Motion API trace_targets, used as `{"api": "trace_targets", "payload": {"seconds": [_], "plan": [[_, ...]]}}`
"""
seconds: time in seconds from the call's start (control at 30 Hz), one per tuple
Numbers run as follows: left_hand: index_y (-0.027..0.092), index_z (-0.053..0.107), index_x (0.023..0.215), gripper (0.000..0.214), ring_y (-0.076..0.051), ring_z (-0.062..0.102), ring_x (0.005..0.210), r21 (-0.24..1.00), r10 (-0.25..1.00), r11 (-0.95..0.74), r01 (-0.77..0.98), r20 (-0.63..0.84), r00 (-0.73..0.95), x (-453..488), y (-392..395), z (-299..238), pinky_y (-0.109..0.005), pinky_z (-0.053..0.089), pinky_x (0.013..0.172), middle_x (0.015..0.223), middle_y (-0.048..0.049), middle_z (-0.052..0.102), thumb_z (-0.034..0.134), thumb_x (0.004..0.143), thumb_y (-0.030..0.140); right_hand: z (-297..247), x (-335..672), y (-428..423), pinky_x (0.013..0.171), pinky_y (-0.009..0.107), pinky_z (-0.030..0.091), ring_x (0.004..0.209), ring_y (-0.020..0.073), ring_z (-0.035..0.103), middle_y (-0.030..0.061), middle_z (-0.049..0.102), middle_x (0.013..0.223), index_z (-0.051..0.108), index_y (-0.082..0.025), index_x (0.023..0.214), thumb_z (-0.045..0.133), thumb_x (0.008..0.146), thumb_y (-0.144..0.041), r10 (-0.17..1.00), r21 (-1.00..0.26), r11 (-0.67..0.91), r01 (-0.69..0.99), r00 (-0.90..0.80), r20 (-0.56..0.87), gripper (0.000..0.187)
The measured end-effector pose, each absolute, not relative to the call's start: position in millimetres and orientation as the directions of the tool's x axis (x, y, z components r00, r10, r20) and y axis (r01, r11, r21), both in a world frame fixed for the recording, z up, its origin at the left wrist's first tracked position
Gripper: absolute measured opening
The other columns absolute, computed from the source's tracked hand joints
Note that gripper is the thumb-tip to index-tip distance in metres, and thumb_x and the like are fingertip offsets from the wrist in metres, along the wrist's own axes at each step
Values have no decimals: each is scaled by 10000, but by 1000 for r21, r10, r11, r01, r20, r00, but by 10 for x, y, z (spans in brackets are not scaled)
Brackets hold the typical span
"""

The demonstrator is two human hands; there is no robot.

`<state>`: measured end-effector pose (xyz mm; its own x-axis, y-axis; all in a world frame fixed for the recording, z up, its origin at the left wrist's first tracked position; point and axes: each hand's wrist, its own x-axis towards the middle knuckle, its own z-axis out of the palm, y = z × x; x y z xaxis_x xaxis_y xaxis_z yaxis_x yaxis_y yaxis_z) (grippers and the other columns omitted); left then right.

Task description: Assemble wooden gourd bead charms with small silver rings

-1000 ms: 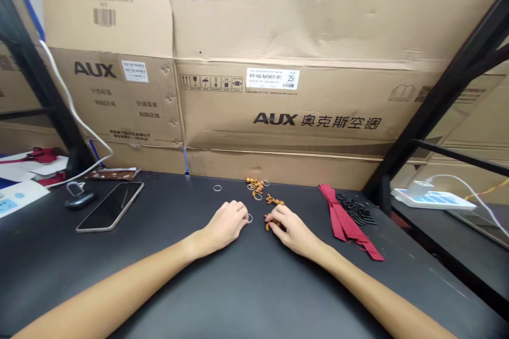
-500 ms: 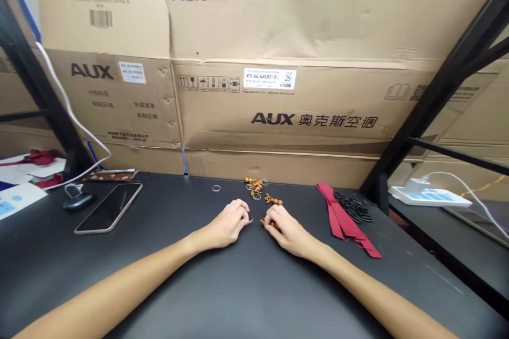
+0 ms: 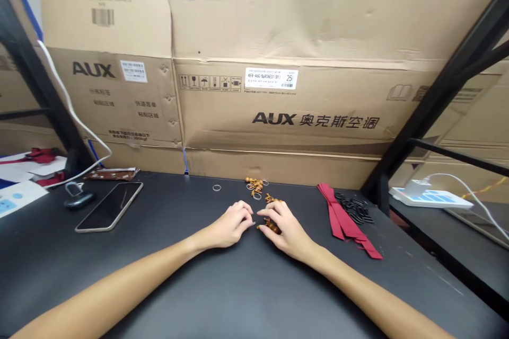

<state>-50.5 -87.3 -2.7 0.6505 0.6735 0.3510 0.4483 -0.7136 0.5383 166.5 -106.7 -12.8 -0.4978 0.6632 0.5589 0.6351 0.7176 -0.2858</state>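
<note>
Between thumb and forefinger, my left hand (image 3: 233, 225) pinches a small metal ring (image 3: 253, 223), of which only a sliver shows. Just across from it, my right hand (image 3: 289, 230) has its thumb and forefinger spread apart. Under that palm lies a brown beaded wooden pendant (image 3: 272, 225), partly hidden by the fingers. Behind the right hand another wooden pendant (image 3: 270, 198) is half covered. Farther back sits a small pile of wooden pendants (image 3: 254, 185) with a few metal rings around it. One loose metal ring (image 3: 216, 188) lies apart to the left.
Red ribbon strips (image 3: 345, 220) and a heap of black clasps (image 3: 356, 207) lie on the right. A phone (image 3: 109, 207) and a dark oval object with a loop (image 3: 78, 199) are on the left. Cardboard (image 3: 318, 143) walls the back; a black frame post (image 3: 379, 190) stands right.
My right thumb and fingers have spread apart, leaving the pendant on the table beneath them. My left hand has shifted slightly right with the ring.
</note>
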Motion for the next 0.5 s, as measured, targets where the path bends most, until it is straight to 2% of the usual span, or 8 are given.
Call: {"api": "trace_targets", "payload": {"seconds": [0.1, 0.3, 0.4, 0.5], "plan": [[192, 558, 804, 248, -177, 536, 1016, 576, 677, -694, 432, 317, 664, -476, -900, -20, -332, 429, 938, 1071, -51, 553, 396, 972, 276, -119, 1639, -1078, 777, 378, 437, 872, 221, 513, 74, 592, 956, 614, -223, 987, 520, 925, -242, 585, -142, 756, 640, -562, 584, 115], [185, 590, 800, 243, -179, 546, 1039, 625, 702, -650, 433, 275, 657, -458, -893, -13, -323, 427, 945, 1101, -56, 564, 443, 957, 299, -99, 1585, -1121, 716, 367, 390, 825, 218, 497, 81, 625, 888, 640, -198, 912, 428, 964, -214, 472, 129, 748, 651, -659, 585, 218], [183, 602, 791, 254, -166, 560, 999, 653, 704, -634, 414, 266, 659, -461, -883, -1, -303, 439, 921, 1076, -50, 571, 447, 955, 299, -101, 1575, -1120, 709, 368, 382, 813, 217, 497, 82, 626, 855, 647, -195, 886, 394, 972, -198, 476, 143, 734, 664, -652, 590, 267], [187, 628, 854, 201, -160, 568, 972, 687, 679, -639, 346, 293, 673, -471, -884, 10, -300, 441, 923, 1056, -48, 570, 490, 938, 306, -111, 1583, -1103, 707, 360, 376, 791, 209, 494, 75, 628, 822, 636, -192, 852, 401, 973, -214, 509, 43, 723, 690, -573, 643, 265]]}}
